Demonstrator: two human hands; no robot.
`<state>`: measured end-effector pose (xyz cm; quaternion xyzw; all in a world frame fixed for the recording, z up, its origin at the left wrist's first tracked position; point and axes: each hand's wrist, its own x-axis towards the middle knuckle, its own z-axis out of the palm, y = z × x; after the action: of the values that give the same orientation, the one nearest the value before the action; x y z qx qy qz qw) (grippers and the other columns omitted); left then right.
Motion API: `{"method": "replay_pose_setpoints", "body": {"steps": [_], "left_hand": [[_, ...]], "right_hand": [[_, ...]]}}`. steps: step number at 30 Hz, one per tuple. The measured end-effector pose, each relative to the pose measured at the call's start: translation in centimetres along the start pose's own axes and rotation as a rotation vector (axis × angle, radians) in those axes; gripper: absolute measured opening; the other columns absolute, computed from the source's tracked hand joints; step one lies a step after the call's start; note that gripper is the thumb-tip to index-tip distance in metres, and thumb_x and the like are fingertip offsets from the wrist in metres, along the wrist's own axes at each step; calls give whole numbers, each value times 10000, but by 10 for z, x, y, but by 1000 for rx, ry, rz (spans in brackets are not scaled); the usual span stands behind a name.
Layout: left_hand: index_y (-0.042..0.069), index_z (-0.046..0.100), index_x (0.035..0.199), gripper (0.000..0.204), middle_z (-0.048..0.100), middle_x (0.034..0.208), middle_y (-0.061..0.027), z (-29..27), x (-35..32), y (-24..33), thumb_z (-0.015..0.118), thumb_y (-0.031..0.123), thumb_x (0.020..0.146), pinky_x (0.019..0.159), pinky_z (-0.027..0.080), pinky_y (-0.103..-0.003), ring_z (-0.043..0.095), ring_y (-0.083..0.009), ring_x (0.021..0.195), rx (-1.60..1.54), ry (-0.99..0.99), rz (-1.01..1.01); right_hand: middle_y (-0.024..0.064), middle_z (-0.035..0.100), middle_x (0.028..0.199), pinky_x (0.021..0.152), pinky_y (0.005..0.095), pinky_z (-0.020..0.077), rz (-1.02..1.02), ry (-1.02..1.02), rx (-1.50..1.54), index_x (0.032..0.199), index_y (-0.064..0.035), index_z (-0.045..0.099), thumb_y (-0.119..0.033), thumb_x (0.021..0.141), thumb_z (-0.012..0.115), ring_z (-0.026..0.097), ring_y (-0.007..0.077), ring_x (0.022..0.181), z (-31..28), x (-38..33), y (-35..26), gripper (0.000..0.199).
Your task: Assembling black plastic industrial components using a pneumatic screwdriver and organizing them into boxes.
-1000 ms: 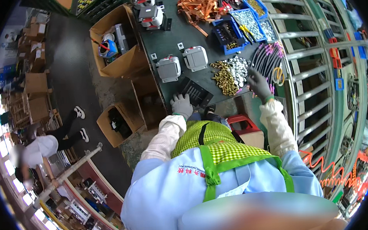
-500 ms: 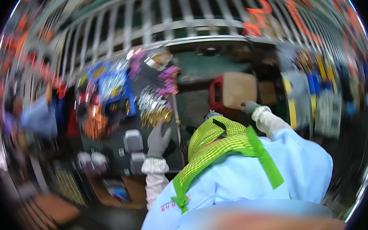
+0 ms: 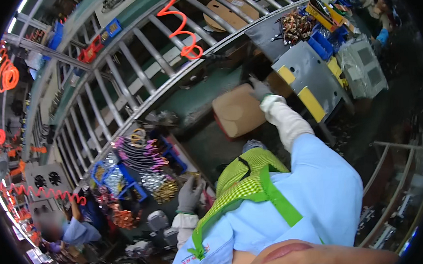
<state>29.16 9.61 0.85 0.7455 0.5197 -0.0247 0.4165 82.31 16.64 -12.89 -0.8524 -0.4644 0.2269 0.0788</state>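
My left hand (image 3: pixel 190 195), in a grey glove, is over the front edge of the workbench, fingers apart and empty. Next to it lie a pile of brass-coloured fittings (image 3: pixel 165 192) and a heap of silvery parts (image 3: pixel 152 181). Behind these is a bundle of dark cables with pink ends (image 3: pixel 137 153). My right arm stretches forward, and its gloved hand (image 3: pixel 260 88) is at the far right corner of a red stool with a tan top (image 3: pixel 239 112). Fingers there look extended; whether they touch the stool I cannot tell.
A metal roller conveyor (image 3: pixel 140 83) crosses ahead, with a coiled orange hose (image 3: pixel 181 30) over it. Blue bins (image 3: pixel 120 178) and copper-coloured parts (image 3: pixel 125 218) sit at left. A grey panel with yellow pads (image 3: pixel 307 73) stands at right. Another person (image 3: pixel 79 231) works at far left.
The view has turned to the right and sharpened, so the bench now appears lower left. My right hand remains by the stool's corner, my left by the bench edge.
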Motion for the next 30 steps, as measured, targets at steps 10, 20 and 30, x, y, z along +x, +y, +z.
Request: {"method": "replay_pose_setpoints", "body": {"steps": [10, 20, 30], "left_hand": [[77, 561, 1255, 478, 640, 1137, -205, 78, -47, 42, 650, 335, 863, 900, 495, -426, 618, -370, 1049, -96, 100, -407], [100, 591, 1231, 434, 632, 1142, -166, 67, -58, -49, 658, 291, 847, 903, 494, -433, 609, -350, 1057, -38, 750, -726], [183, 448, 1364, 763, 496, 1336, -201, 26, -15, -196, 757, 493, 738, 956, 491, -439, 572, -358, 1177, -64, 335, -1202]], "right_hand": [[177, 587, 1212, 936, 461, 470, -449, 364, 369, 1284, -166, 556, -270, 679, 775, 557, 345, 1141, 87, 236, -89, 652], [130, 627, 1110, 963, 376, 454, -437, 162, 391, 1297, -43, 538, -240, 754, 795, 608, 280, 1038, 38, 217, -96, 632], [219, 566, 1253, 1028, 485, 443, -1253, -305, 1470, 1363, -48, 391, -14, 814, 646, 553, 378, 1197, -151, -95, -277, 606]]}}
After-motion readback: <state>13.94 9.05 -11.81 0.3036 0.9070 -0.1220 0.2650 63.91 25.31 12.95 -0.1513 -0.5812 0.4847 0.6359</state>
